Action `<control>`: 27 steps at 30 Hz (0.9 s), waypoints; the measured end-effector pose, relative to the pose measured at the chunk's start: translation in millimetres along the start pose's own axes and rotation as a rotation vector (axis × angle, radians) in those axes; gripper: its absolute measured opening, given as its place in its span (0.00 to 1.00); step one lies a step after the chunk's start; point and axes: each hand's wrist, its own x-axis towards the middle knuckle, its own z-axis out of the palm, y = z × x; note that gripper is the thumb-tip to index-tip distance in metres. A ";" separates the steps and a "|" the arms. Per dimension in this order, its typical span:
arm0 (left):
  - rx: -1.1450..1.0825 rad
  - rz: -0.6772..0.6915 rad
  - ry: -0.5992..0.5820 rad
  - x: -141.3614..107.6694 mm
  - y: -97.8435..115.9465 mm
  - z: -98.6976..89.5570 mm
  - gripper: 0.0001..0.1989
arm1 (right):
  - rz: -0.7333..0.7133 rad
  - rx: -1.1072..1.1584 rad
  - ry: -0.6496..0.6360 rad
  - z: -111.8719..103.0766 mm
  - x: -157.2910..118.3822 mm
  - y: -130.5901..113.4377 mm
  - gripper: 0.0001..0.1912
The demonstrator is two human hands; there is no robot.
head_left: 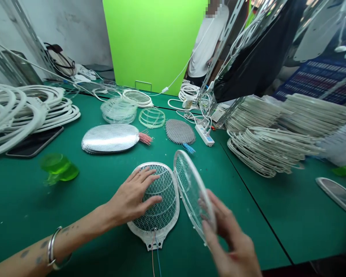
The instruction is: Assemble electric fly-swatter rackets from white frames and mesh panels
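Note:
A white oval racket frame with metal mesh [164, 207] lies flat on the green table, a red and a blue wire running from its neck toward me. Fingers spread, my left hand [138, 196] rests over the left side of the mesh. My right hand [227, 234] grips the edge of a second white oval frame [194, 184], which is tilted up beside the first; their rims meet or nearly meet at the far side. Beyond them lie a stack of silvery mesh sheets with red wires [111, 138] and a darker mesh stack with blue wires [180, 131].
White frames pile up at left [50, 111] over a dark tablet [36, 142]. More frames are stacked at right [265, 150]. Green tape rolls [59, 167], clear rings [118, 109] and a power strip [204, 134] sit on the table [103, 181]. A person in white [207, 46] stands behind.

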 end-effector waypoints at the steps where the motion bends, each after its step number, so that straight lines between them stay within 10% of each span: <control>1: -0.236 -0.087 0.008 -5.8 8.0 -3.4 0.32 | -0.088 -0.074 -0.057 14.0 -5.6 -5.8 0.32; 4: -0.899 -0.376 -0.055 -24.2 22.8 -7.1 0.28 | -0.342 -0.219 -0.158 58.1 -19.4 -9.5 0.41; 7: -1.106 -0.568 -0.036 -36.1 17.8 1.0 0.26 | -0.475 -0.193 -0.239 78.4 -21.4 2.9 0.41; 14: -1.169 -0.573 0.012 -37.7 -2.0 9.0 0.23 | 0.377 0.151 -0.065 36.7 35.5 50.6 0.31; 27: -0.658 -0.585 0.197 -45.3 -24.2 3.7 0.22 | 0.406 0.282 -0.147 59.0 53.6 64.6 0.24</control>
